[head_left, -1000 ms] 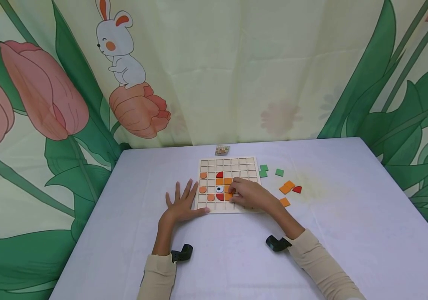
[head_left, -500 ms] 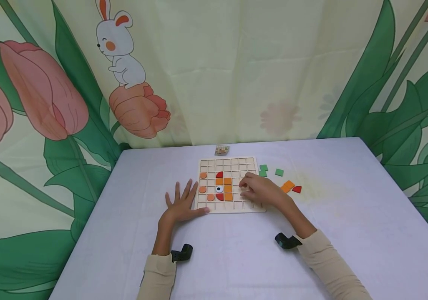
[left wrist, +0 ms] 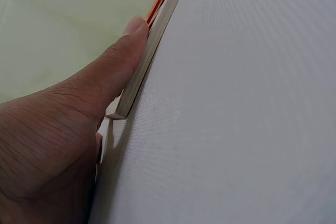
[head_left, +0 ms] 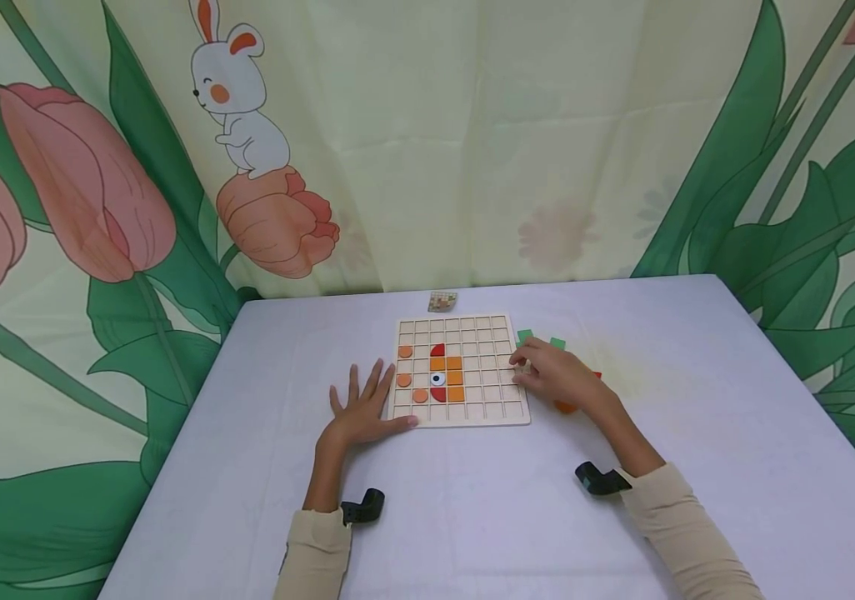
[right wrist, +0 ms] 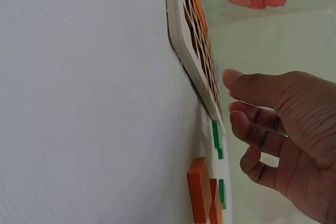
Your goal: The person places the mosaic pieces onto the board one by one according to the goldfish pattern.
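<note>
A pale wooden grid board (head_left: 491, 408) lies on the table. In its cells sit several orange square tiles (head_left: 455, 378), two red quarter-round tiles (head_left: 438, 393), a round eye piece (head_left: 437, 378) and three orange discs (head_left: 420, 395). My left hand (head_left: 363, 414) spreads its fingers along the board's left side. Its thumb (left wrist: 128, 45) rests on the near left corner. Beyond the right edge, my right hand (head_left: 558, 373) hovers with loosely bent fingers; nothing shows between thumb and fingertips in the right wrist view. Orange tiles (right wrist: 198, 190) lie beneath it, partly hidden in the head view.
Green square tiles (head_left: 557, 342) lie right of the board, and a red tile (head_left: 597, 375) peeks out behind the right hand. A small patterned item (head_left: 442, 301) sits behind the board. A printed curtain (head_left: 412, 167) hangs at the table's (head_left: 472, 517) back edge.
My right hand has let go of the orange square tile on the board and moved right, past the board's edge over the loose tiles. My left hand has stayed still.
</note>
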`<state>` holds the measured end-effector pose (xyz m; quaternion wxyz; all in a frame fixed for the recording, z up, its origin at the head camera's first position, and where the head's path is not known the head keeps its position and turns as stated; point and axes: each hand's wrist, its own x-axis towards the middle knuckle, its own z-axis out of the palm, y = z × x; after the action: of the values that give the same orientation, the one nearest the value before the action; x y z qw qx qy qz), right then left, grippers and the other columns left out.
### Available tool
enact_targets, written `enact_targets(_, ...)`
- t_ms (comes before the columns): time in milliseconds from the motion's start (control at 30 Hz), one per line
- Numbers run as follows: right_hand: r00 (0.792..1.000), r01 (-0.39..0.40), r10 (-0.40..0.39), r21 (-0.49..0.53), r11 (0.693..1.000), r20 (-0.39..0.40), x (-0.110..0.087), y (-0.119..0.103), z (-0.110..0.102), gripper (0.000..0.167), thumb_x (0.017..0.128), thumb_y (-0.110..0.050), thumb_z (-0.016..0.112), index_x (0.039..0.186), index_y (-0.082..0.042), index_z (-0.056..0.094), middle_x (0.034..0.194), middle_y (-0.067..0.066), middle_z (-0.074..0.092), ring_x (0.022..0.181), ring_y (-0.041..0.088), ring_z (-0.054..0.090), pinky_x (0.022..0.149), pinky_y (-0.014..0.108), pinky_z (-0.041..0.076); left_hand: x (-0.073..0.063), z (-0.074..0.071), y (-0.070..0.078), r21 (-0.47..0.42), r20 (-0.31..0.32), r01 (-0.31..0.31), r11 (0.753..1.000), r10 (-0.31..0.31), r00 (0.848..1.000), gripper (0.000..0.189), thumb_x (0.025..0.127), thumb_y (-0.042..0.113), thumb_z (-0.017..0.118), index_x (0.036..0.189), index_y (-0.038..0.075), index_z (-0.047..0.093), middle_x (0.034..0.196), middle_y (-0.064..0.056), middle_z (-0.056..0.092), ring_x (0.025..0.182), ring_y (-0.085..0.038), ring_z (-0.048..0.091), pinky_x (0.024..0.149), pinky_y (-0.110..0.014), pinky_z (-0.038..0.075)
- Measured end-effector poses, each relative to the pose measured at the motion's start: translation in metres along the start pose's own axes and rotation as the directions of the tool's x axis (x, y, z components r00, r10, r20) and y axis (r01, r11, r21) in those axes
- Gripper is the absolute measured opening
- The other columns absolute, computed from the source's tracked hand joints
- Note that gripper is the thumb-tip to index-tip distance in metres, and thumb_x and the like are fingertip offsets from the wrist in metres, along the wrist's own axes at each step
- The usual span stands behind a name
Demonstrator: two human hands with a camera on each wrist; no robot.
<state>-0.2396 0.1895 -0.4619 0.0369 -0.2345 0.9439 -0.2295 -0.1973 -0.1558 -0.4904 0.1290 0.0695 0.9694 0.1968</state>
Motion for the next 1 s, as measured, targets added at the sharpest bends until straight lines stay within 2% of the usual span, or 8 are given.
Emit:
enact_targets(300, 0.996, -0.089, 0.089, 0.004, 0.996, -0.006, -0.009, 0.022, -0.01, 0.031, 0.089, -0.019, 0.073, 0.115, -0.003, 0.067, 0.108, 0.008, 0.06, 0.09, 0.022, 0.057, 0.08, 0.037, 0.052, 0.001, 0.0, 0.0, 0.0, 0.003, 0.001, 1.0, -0.001, 1.0, 0.108, 0.077, 0.071, 0.064, 0.159, 0.025, 0.01, 0.165, -0.002, -0.003, 0.145, -0.037, -0.022, 0.105, -0.071, -0.014)
enact_targets(600, 0.992, -0.116, 0.116, 0.002, 0.993, -0.044, -0.022, 0.046, -0.018, 0.026, 0.089, -0.015, 0.072, 0.11, -0.001, 0.067, 0.104, 0.01, 0.059, 0.083, 0.02, 0.056, 0.075, 0.038, 0.052, 0.001, 0.001, -0.001, -0.004, -0.005, -0.008, 1.0, 0.008, 1.0, 0.108, 0.076, 0.071, 0.064, 0.158, 0.023, 0.013, 0.165, -0.003, 0.0, 0.146, -0.039, -0.019, 0.105, -0.071, -0.013)
enact_targets(733, 0.991, -0.115, 0.115, 0.002, 0.993, -0.062, -0.027, 0.054, -0.02, 0.024, 0.088, -0.013, 0.073, 0.107, 0.0, 0.068, 0.103, 0.012, 0.06, 0.083, 0.022, 0.057, 0.076, 0.04, 0.052, 0.002, 0.001, -0.001, 0.004, 0.006, -0.005, 1.0, 0.005, 1.0, 0.109, 0.076, 0.073, 0.063, 0.159, 0.025, 0.01, 0.165, -0.001, -0.003, 0.145, -0.038, -0.021, 0.105, -0.07, -0.014)
enact_targets(1000, 0.995, -0.104, 0.104, 0.015, 0.994, -0.009, -0.036, 0.061, -0.023, 0.031, 0.082, -0.023, 0.08, 0.102, -0.002, 0.069, 0.096, 0.007, 0.059, 0.082, 0.02, 0.052, 0.072, 0.034, 0.047, 0.002, 0.001, -0.003, 0.004, 0.007, 0.0, 1.0, 0.0, 1.0, 0.109, 0.076, 0.074, 0.062, 0.159, 0.026, 0.009, 0.165, -0.001, -0.004, 0.145, -0.037, -0.022, 0.105, -0.07, -0.014)
